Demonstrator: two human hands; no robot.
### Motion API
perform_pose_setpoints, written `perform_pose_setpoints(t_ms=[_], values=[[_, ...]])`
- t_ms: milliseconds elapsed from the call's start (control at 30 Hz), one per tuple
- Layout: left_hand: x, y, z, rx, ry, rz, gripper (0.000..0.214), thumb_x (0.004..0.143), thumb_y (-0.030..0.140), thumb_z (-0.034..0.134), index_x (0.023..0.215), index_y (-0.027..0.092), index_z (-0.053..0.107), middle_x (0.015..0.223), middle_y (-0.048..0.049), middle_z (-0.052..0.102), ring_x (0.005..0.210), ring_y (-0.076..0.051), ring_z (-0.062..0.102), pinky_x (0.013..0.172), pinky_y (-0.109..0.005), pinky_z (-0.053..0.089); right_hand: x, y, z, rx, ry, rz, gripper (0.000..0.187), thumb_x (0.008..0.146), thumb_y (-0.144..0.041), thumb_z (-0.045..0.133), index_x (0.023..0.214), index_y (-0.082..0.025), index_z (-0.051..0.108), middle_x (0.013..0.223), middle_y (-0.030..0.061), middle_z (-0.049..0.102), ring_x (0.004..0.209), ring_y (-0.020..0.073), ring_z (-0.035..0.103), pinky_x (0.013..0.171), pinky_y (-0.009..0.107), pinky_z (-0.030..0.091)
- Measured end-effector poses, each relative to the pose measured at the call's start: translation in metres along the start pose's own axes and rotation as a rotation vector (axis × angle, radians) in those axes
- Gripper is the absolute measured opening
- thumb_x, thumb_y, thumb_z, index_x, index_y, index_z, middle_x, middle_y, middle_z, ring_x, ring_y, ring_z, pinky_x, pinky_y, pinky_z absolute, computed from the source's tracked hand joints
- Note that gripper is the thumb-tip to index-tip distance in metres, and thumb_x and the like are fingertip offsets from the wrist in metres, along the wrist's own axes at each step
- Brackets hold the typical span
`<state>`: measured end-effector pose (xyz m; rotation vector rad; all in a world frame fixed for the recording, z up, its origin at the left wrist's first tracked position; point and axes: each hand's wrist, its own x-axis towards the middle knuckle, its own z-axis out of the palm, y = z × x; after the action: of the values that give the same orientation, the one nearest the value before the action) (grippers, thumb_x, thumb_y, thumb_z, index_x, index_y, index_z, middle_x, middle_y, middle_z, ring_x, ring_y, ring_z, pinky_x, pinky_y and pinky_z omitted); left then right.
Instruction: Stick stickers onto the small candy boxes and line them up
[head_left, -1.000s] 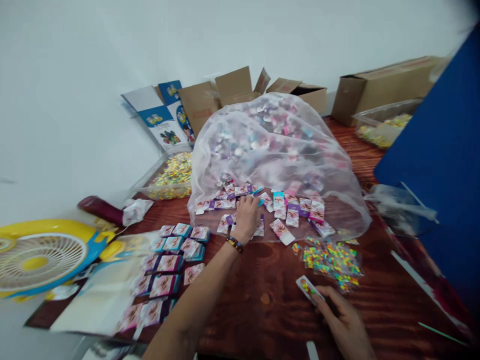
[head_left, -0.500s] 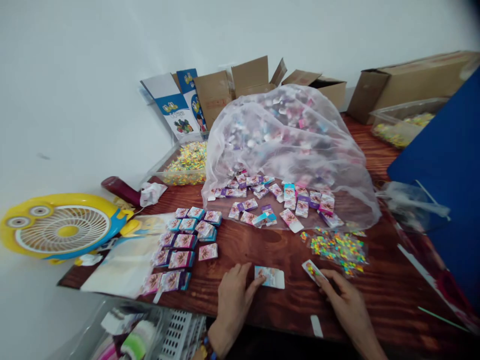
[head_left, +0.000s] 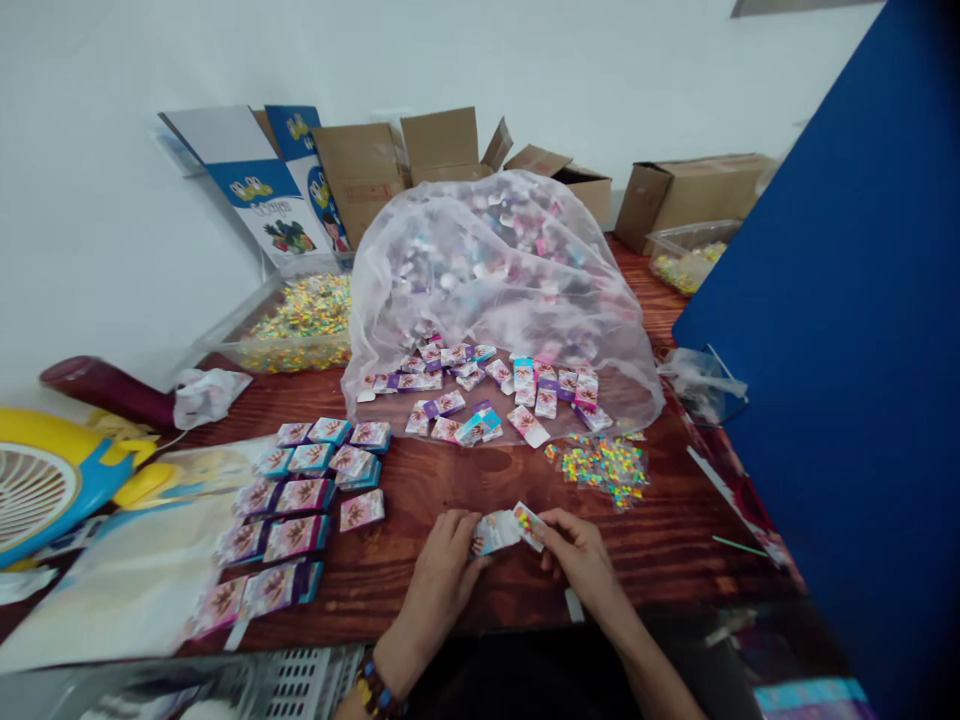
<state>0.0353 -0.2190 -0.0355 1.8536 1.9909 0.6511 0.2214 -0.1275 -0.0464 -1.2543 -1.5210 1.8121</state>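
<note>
My left hand (head_left: pixel 441 562) holds a small printed box (head_left: pixel 495 532) between thumb and fingers, its white open end facing right. In my right hand (head_left: pixel 581 558) is a small white card (head_left: pixel 528 524) with yellow, green and red pieces on it, pinched at its right edge. The card's left end meets the open end of the box; I cannot tell whether it is inside. Behind my right hand lie small clear packets of colourful pieces (head_left: pixel 604 466). Left of my left hand stand rows of stacked printed boxes (head_left: pixel 298 540), with one box (head_left: pixel 362 510) apart from them.
A sheer mesh bag (head_left: pixel 499 270) full of small boxes fills the table's back middle. Bins of coloured pieces (head_left: pixel 300 318) flank it. A yellow fan (head_left: pixel 45 480) and dark red bottle (head_left: pixel 109 390) are at left; a blue panel (head_left: pixel 840 350) rises at right.
My right hand has brought the card left to the box. My left hand has taken hold of the box and lifted its end. The view has turned right.
</note>
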Motion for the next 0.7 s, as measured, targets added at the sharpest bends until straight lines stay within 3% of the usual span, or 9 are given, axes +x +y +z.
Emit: perform_pose_setpoints(t_ms=[167, 300, 500, 600, 700], values=[[-0.007, -0.004, -0.001, -0.075, 0.04, 0.022, 0.038, 0.086, 0.025, 0.056, 0.122, 0.02, 0.046, 0.111, -0.0085, 0.057, 0.102, -0.021, 0.055, 0.089, -0.037, 0.049, 0.004, -0.009, 0.003, -0.17, -0.121, -0.03, 0.028, 0.082, -0.041, 0.053, 0.08, -0.015, 0.064, 0.048, -0.004, 0.05, 0.041, 0.009, 0.044, 0.041, 0.019, 0.03], [-0.008, 0.0, -0.004, -0.029, -0.006, 0.07, 0.04, 0.087, 0.023, 0.053, 0.125, 0.02, 0.044, 0.112, -0.009, 0.057, 0.103, -0.022, 0.054, 0.089, -0.039, 0.049, 0.005, -0.028, -0.007, -0.431, -0.243, -0.053, 0.02, 0.081, -0.031, 0.052, 0.077, -0.016, 0.064, 0.051, -0.0028, 0.053, 0.045, 0.0105, 0.048, 0.046, 0.021, 0.031], [0.002, 0.012, -0.008, 0.085, -0.093, 0.085, 0.044, 0.08, 0.011, 0.057, 0.123, 0.018, 0.049, 0.114, -0.008, 0.058, 0.105, -0.025, 0.052, 0.091, -0.043, 0.049, 0.002, -0.062, -0.006, -1.021, -0.167, -0.239, 0.014, 0.079, -0.022, 0.052, 0.077, -0.018, 0.066, 0.075, 0.0066, 0.068, 0.07, 0.0191, 0.061, 0.058, 0.026, 0.031], [0.003, 0.009, -0.007, 0.073, -0.091, 0.09, 0.044, 0.079, 0.01, 0.057, 0.122, 0.018, 0.05, 0.112, -0.0081, 0.059, 0.103, -0.024, 0.053, 0.09, -0.042, 0.05, 0.006, -0.06, -0.006, -0.968, -0.196, -0.244, 0.014, 0.078, -0.021, 0.052, 0.074, -0.017, 0.065, 0.071, 0.0062, 0.068, 0.068, 0.018, 0.061, 0.057, 0.025, 0.032], [0.001, 0.002, -0.007, 0.014, -0.046, 0.104, 0.042, 0.082, 0.014, 0.056, 0.123, 0.018, 0.048, 0.111, -0.0091, 0.058, 0.101, -0.023, 0.053, 0.088, -0.039, 0.051, 0.012, -0.046, -0.007, -0.676, -0.27, -0.099, 0.017, 0.08, -0.026, 0.051, 0.076, -0.017, 0.065, 0.054, 0.0006, 0.061, 0.05, 0.0133, 0.056, 0.049, 0.021, 0.033]])
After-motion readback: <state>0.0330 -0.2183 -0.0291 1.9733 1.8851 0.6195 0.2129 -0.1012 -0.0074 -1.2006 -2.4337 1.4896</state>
